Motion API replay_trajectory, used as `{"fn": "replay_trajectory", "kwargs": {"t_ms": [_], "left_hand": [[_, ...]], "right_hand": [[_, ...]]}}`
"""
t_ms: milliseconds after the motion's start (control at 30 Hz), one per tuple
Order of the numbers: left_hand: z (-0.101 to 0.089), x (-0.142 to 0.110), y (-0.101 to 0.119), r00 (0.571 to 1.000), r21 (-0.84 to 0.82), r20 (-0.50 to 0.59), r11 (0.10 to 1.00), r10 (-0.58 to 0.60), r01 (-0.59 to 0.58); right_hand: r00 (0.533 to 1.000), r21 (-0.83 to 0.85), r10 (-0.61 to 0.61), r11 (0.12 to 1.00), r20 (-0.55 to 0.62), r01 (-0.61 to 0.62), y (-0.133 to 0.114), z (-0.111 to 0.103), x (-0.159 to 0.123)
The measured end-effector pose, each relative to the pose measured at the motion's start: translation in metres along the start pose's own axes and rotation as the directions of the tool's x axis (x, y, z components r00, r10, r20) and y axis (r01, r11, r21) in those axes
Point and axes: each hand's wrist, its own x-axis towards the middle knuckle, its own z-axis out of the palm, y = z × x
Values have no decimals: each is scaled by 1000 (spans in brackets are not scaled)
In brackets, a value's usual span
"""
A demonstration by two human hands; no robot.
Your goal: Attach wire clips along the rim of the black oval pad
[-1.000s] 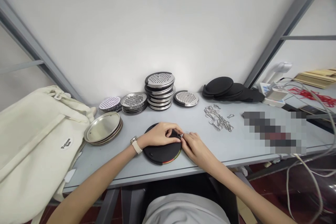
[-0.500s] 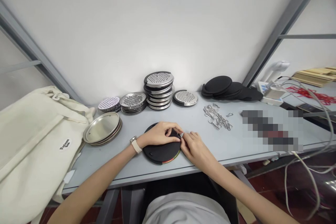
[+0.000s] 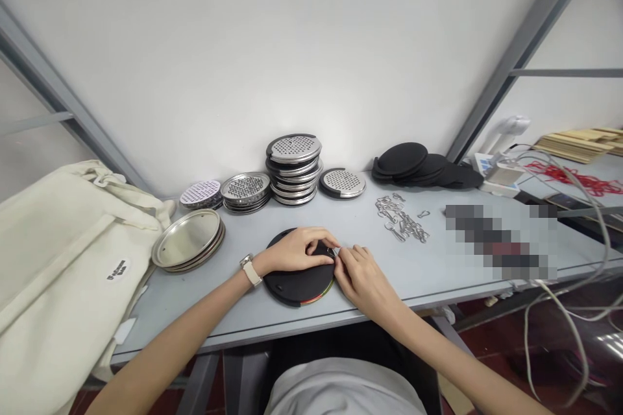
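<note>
A black round disc (image 3: 296, 286) with a coloured strip along its near right edge lies flat on the table before me. My left hand (image 3: 302, 249) rests across its top, thumb and fingers curled toward the right rim. My right hand (image 3: 357, 272) is closed in a pinch at that same rim, its fingertips almost meeting those of the left. Between the fingertips glints a small metal clip (image 3: 331, 251), mostly hidden. Loose metal clips (image 3: 402, 220) lie in a heap to the right, beyond my right hand.
Stacked metal grater discs (image 3: 294, 172) stand along the wall, beside a single grater disc (image 3: 343, 182). Plain metal discs (image 3: 187, 237) and a cream bag (image 3: 73, 259) are at left. Black round covers (image 3: 403, 161) sit back right, with cables (image 3: 606, 227) past them.
The view has shifted slightly. Both hands stay at the disc's right rim, with only a tiny movement of the fingertips around the metal clip.
</note>
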Motion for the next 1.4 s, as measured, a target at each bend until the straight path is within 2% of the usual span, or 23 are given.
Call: {"fn": "replay_trajectory", "kwargs": {"t_ms": [333, 733, 1133, 1400], "left_hand": [[-1, 0, 1, 1000, 13, 4, 1000, 12, -12], [-1, -1, -1, 999, 8, 0, 999, 39, -39], [0, 0, -4, 1000, -53, 12, 999, -11, 11], [1, 1, -3, 999, -70, 21, 997, -42, 43]], "right_hand": [[999, 39, 17, 999, 50, -19, -1, -2, 1], [999, 99, 3, 995, 41, -8, 1, -3, 2], [996, 189, 27, 981, 83, -42, 4, -5, 3], [997, 239, 69, 968, 37, -76, 5, -3, 4]]}}
